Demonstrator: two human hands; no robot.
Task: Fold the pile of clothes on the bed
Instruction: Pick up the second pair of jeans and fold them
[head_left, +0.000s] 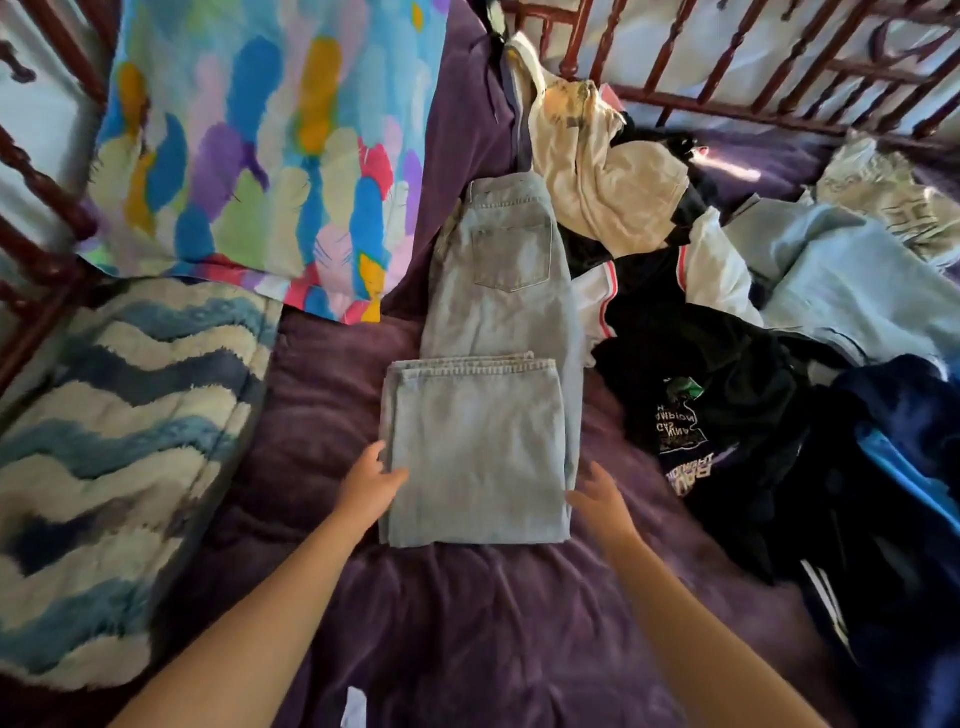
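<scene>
The jeans (493, 364) are seen in pale, washed-out blue denim against a deep purple bed cover (467, 623). The pillowcase (260, 156) is printed with feathers in blue, yellow, green, pink and lilac. The blanket (104, 467) is banded in wavy blue and cream. A black T-shirt (727, 389) is marked with white and purple lettering (mirrored, partly unreadable). A cream garment (597, 182) and a navy one (909, 415) are shown beside a dark red-brown bed frame (779, 67).

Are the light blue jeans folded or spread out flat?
Partly folded. The jeans lie leg on leg, lower legs doubled back with hems across the middle; the pocket end lies flat beyond.
</scene>
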